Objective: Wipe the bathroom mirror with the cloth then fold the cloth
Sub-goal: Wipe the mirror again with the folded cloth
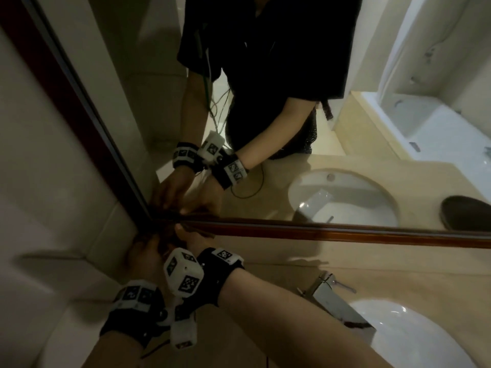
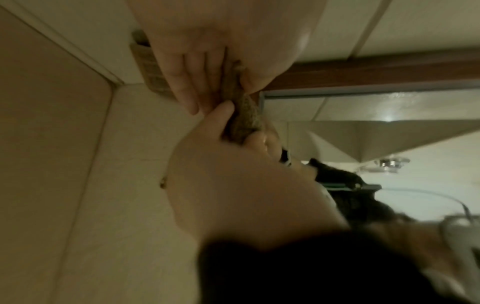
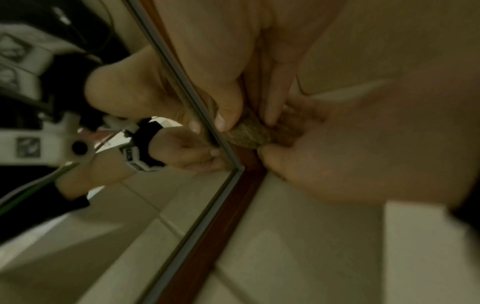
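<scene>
The mirror (image 1: 148,102) has a dark red-brown wooden frame (image 1: 318,232). Both hands meet at its lower left corner, by the tiled wall. A bunched tan-brown textured cloth (image 2: 246,117) is held between them. My left hand (image 1: 143,252) grips one end of the cloth (image 3: 249,135) with curled fingers (image 2: 192,82). My right hand (image 1: 190,236) pinches the other end between thumb (image 3: 226,121) and fingers, right against the frame. In the head view the cloth (image 1: 166,235) is only a dark patch between the hands. The glass reflects both hands and a person's dark shirt.
A beige counter (image 1: 292,266) runs under the mirror. A chrome tap (image 1: 326,288) and a white basin (image 1: 411,335) lie to the right of my arms. Pale wall tiles (image 1: 53,181) close off the left side. A bathtub (image 1: 425,120) appears in the reflection.
</scene>
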